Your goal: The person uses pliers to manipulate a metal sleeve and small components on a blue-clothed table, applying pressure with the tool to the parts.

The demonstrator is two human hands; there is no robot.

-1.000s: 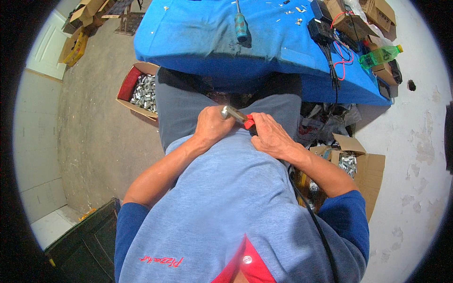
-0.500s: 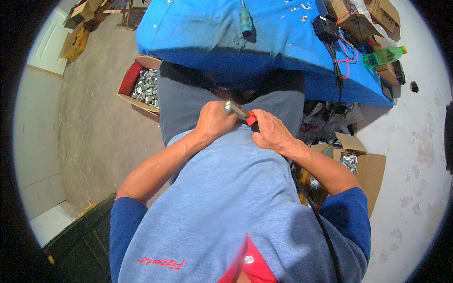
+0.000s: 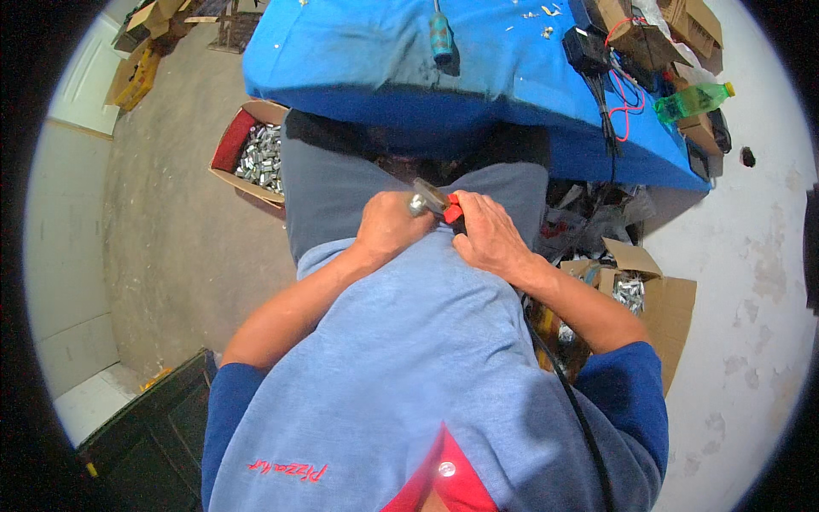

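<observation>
Above my lap, both hands work close together. My right hand [image 3: 492, 236] is closed around what look like red-handled pliers [image 3: 453, 208]; their metal head points left and away from me. My left hand [image 3: 392, 224] is closed, with a small shiny metal piece [image 3: 417, 204] showing at its fingers, against the tool's head. How the piece sits against the jaws I cannot tell. My fingers hide most of the tool's handle.
A blue-covered table [image 3: 358, 51] stands ahead with a teal-handled screwdriver [image 3: 440, 38], a black adapter [image 3: 585, 50] with cables and a green bottle [image 3: 689, 103]. Boxes of small metal parts stand at left [image 3: 261, 158] and right [image 3: 630, 293]. A black cable [image 3: 570, 392] runs along my right side.
The tool's head has tilted more upright, and the metal piece has dropped slightly toward me. Both hands stay in nearly the same place.
</observation>
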